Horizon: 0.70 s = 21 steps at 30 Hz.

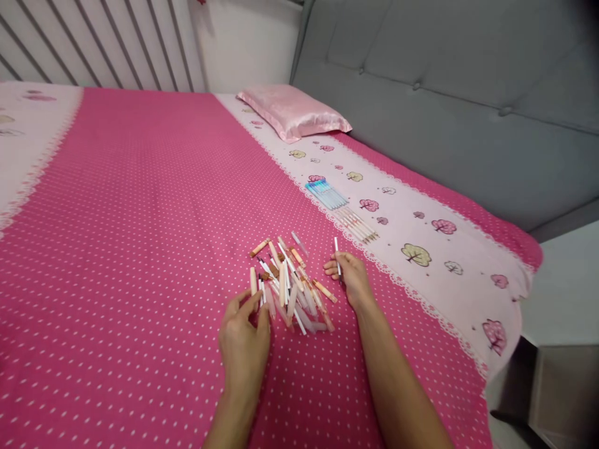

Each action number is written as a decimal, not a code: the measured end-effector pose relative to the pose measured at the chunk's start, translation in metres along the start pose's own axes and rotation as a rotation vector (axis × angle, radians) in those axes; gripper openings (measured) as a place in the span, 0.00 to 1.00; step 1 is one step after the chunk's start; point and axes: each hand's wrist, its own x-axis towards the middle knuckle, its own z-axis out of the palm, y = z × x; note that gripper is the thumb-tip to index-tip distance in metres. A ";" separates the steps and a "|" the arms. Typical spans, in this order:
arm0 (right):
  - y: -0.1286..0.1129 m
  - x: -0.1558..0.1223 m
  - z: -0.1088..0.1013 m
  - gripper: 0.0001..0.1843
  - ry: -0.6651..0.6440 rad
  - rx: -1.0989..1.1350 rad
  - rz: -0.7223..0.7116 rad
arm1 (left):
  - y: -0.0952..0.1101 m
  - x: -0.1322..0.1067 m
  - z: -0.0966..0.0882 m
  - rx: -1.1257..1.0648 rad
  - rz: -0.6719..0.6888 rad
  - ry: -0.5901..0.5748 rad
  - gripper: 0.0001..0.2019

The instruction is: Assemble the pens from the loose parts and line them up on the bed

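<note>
A loose pile of pens (292,293), white, peach, pale pink and brown-capped, lies jumbled on the pink polka-dot bedspread (154,206). At the pile's near left edge, my left hand (244,333) has its thumb and fingers bent around the end of a slim white pen (262,292). A peach pen (253,280) lies right beside those fingers. To the right of the pile, my right hand (352,277) pinches another white pen (337,254), held nearly upright. Its lower end is partly hidden by the hand.
Beyond my right hand, a row of blue pens (327,194) and a row of pale pens with brownish tips (356,224) lie side by side. A pink satin pillow (294,112) rests near the grey padded headboard (444,100). The bed's edge drops off at the right.
</note>
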 end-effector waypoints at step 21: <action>0.002 0.000 -0.001 0.15 0.001 -0.015 -0.003 | 0.002 -0.003 0.003 -0.501 -0.142 0.153 0.16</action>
